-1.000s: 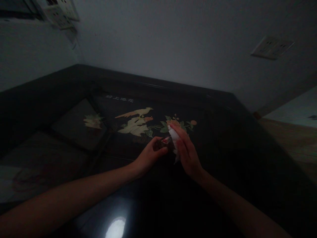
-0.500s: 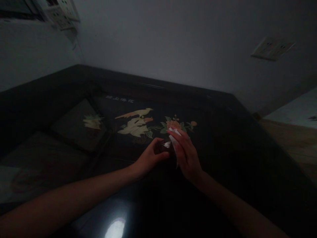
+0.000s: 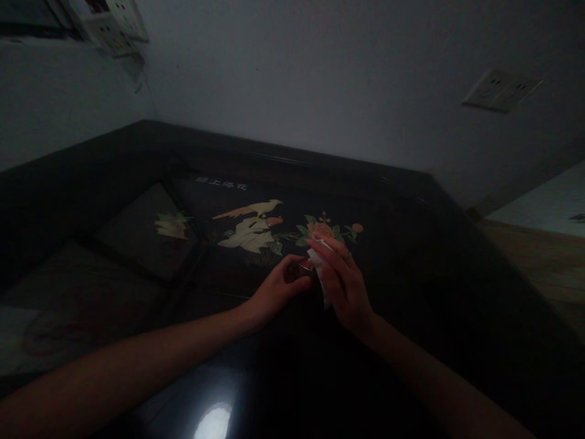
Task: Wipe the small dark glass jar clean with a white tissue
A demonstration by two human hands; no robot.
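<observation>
My left hand (image 3: 280,285) is curled round a small dark object with a shiny, reddish upper face (image 3: 306,264); its kind is hard to make out in the dim light. A white tissue (image 3: 323,275) lies under the fingers of my right hand (image 3: 348,281), pressed against the right side of that object. Both hands are close together over the glossy black tabletop (image 3: 393,292). My right palm and the lower part of the object are hidden.
An inlaid bird (image 3: 251,210) and a pink flower (image 3: 321,229) decorate the tabletop beyond my hands. Behind it rises a pale wall (image 3: 292,73) with a socket plate (image 3: 503,90) on the right. More sockets (image 3: 114,33) are at upper left.
My right hand and the tissue have shifted slightly left over the small object. Its upper face now looks redder and less white. My left hand keeps its grip in nearly the same place.
</observation>
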